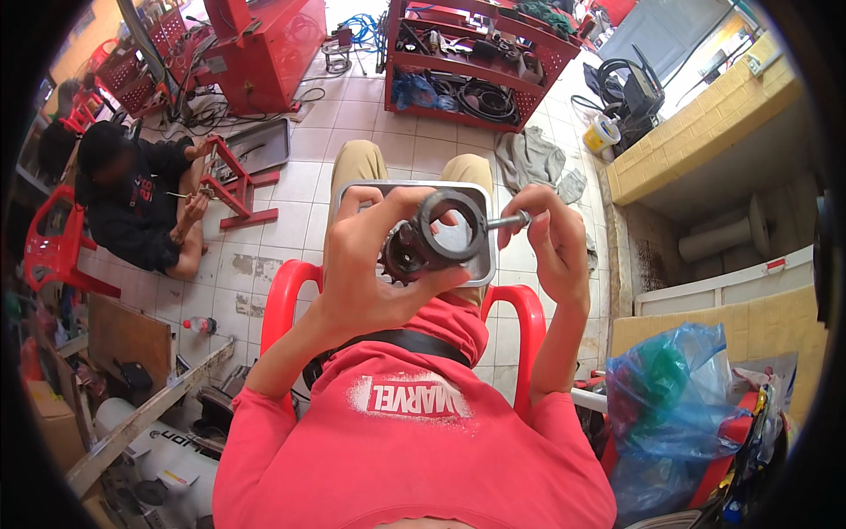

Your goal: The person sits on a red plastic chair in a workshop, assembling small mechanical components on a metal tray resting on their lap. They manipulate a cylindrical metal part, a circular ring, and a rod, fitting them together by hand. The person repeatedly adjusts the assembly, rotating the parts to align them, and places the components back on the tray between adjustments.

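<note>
My left hand (348, 278) is wrapped round a dark, round metal housing (441, 256) with a ring-shaped open end. Its thumb lies along the near side, and the fingers curl over the top. Thumb and fingers of my right hand (560, 251) pinch the outer end of a thin metal bolt (506, 222). The bolt's inner end meets the right side of the ring; whether it is threaded in cannot be seen. Beneath both hands a shallow metal tray (490, 267) rests on my lap. A toothed dark part (394, 270) shows in it, partly hidden by my left hand.
At the left, a person (132, 194) in dark clothes works with both hands at a red metal stand (231, 181). A red shelf cart (480, 66) with tools and cables stands ahead. Blue plastic bags (670, 388) lie at my right, beside a yellow-topped bench (687, 123).
</note>
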Tool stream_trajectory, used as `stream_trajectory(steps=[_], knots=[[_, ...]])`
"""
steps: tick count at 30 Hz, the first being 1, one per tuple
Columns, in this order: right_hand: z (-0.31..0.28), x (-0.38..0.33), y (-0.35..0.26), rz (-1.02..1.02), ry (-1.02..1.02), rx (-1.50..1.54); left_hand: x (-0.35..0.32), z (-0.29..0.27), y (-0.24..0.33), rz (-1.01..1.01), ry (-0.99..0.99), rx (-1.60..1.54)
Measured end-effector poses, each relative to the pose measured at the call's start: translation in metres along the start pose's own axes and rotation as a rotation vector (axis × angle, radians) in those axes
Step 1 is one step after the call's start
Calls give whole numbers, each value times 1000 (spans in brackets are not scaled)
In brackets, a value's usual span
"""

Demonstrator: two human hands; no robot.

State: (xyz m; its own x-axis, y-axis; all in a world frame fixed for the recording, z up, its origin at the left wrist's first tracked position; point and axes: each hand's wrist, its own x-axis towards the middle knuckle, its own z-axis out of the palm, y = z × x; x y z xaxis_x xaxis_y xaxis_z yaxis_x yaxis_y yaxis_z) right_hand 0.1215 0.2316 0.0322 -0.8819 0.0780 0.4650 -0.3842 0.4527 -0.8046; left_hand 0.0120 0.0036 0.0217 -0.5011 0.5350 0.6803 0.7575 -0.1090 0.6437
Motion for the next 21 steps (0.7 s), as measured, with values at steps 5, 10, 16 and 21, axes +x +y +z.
stream_trajectory(steps=[5,10,16,21], knots=[[10,2,2,-80,126,-206,-3,8,-9,-216,-26,-166],[-4,1,7,-60,1,-249,1,8,-9,-239,-31,-288],[14,7,-10,-102,133,-427,-1,13,-21,-356,-12,-364],[8,4,6,-18,26,-315,-1,15,-25,-362,-13,-401]])
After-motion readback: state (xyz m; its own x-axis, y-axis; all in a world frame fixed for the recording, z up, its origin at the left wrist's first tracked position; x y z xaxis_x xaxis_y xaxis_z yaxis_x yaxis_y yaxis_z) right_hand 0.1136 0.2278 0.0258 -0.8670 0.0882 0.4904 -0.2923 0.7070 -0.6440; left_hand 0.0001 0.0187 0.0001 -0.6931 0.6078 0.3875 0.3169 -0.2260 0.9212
